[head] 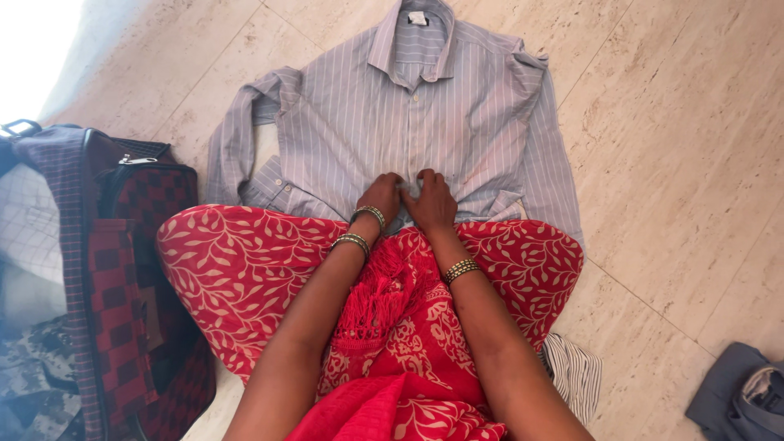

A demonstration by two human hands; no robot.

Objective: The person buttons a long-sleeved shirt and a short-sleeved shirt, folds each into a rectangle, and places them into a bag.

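Left hand (380,196) and right hand (430,201), fingers curled shut, pinch the front button strip of a striped shirt (457,114) near its lower edge; fingertips of the two hands nearly meet. The shirt lies face up on the tiled floor (678,163), collar away, directly beyond the hands. An open checked bag (122,269) stands left.

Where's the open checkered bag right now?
In the head view, the red-and-black checkered bag sits open on the floor at the left edge, beside the person's left knee and left of the striped shirt.
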